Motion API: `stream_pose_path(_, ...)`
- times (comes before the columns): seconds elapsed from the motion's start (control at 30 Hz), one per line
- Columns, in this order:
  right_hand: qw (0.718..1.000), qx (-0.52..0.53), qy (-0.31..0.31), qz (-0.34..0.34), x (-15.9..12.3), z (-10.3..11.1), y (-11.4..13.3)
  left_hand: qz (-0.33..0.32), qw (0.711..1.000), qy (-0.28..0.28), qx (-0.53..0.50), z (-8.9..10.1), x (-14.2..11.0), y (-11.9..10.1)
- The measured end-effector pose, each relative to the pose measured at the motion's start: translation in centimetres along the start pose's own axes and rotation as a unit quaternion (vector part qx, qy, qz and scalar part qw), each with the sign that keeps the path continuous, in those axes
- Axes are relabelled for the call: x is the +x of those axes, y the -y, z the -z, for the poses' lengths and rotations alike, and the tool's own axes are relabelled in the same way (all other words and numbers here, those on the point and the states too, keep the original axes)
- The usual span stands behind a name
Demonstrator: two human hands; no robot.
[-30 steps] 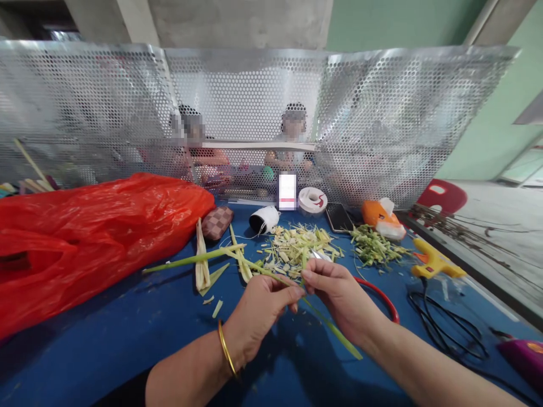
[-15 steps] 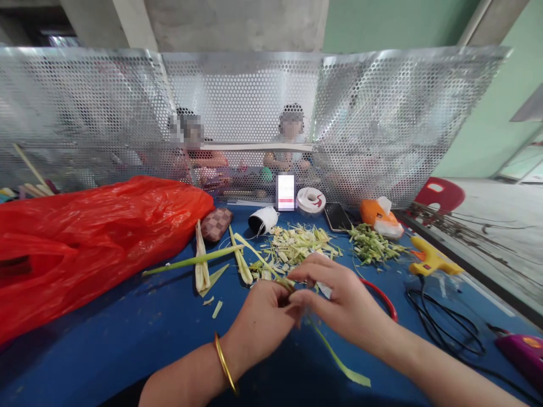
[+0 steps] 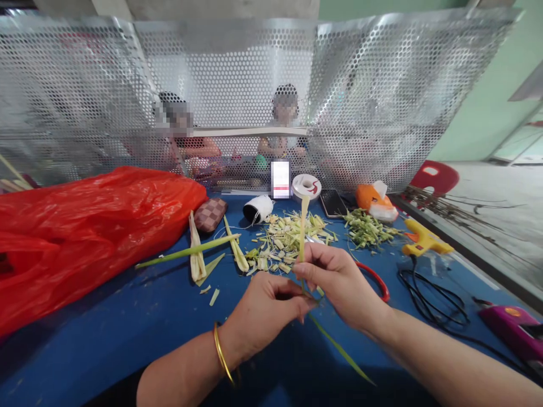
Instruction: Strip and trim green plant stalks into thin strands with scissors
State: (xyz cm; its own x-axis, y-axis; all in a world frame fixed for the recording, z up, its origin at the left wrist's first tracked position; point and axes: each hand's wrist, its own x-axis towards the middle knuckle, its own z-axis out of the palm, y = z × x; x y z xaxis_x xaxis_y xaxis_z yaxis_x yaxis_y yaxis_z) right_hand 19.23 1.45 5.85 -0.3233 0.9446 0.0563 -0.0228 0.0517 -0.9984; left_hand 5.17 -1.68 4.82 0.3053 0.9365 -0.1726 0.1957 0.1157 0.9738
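Note:
Between finger and thumb of my right hand is a pale green leaf strip, its upper end standing upright. My left hand, wearing a gold bangle, pinches the same strip lower down, close to my right fingertips. A thin green end of it trails down to the right below both hands. Where the strip bends or crosses is hidden by my fingers. Just beyond lies a heap of chopped leaf bits. Partly behind my right hand shows a red curved handle.
On the blue table, a red plastic bag lies left, near leaf pieces and a checkered pouch. Behind are a thread spool, ribbon roll and phone. A yellow glue gun and its cord lie right.
The strip's pale end, which pointed away to the left, now stands upright above my right hand. My right hand covered the left, then drew back slightly. The view has tilted downward.

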Motion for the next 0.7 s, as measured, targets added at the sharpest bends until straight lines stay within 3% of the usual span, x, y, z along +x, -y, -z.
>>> stream_pose_path(0.3,1.0,-0.01,0.002,-0.011,-0.4,-0.8,-0.3,0.015,0.996,0.084,-0.037,-0.2,-0.4,0.3)
stream_pose_path(0.37,0.999,-0.047,0.009,-0.002,0.0,-0.6,-0.3,0.022,0.998,0.053,-0.028,-0.2,-0.3,0.2)
stream_pose_path(0.43,0.991,-0.121,-0.011,0.063,0.4,0.1,-0.1,0.024,0.999,0.006,-0.022,0.0,-0.2,-0.1)
stream_pose_path(0.5,0.961,-0.212,-0.062,0.166,0.6,1.1,0.4,0.022,0.998,-0.029,-0.043,0.5,0.0,-0.6)
stream_pose_path(0.57,0.931,-0.281,-0.089,0.214,0.7,2.0,1.1,0.014,0.995,-0.057,-0.085,1.1,0.0,-1.2)
stream_pose_path(0.7,0.906,-0.386,0.001,0.173,0.4,2.6,1.7,-0.008,0.986,-0.105,-0.13,2.2,0.1,-1.8)
